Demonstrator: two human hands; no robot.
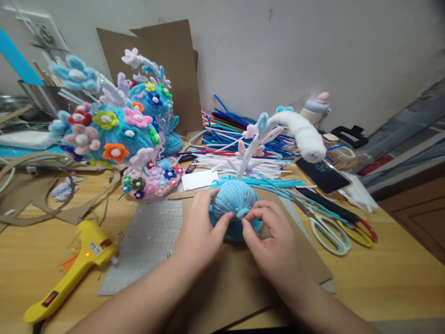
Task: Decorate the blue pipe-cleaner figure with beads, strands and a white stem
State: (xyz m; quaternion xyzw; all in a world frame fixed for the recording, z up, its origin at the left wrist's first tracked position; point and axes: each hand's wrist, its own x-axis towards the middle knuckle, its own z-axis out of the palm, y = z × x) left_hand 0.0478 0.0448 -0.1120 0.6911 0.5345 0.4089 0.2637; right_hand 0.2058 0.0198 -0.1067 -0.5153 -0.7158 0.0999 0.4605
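A round base wrapped in light-blue fuzzy pipe cleaners (pixel 233 197) stands on a sheet of brown cardboard (pixel 222 273). From its top rises a white curved stem (pixel 247 155) with small pink, lilac and blue petals, ending in a thick white drooping tip (pixel 310 143). My left hand (pixel 200 227) is wrapped round the left side of the blue base, thumb on its front. With thumb and index finger, my right hand (pixel 269 232) pinches a small blue pipe-cleaner knob (pixel 242 213) low on the base's front.
Flower-covered blue pieces (pixel 114 134) stand at left, above a yellow hot glue gun (pixel 78 266) with its light on. Pipe cleaners (pixel 239 134) lie behind. Scissors (pixel 325 227), pliers (pixel 361 229) and a phone (pixel 323 174) are at right. A grey cutting mat (pixel 149 250) lies under the cardboard.
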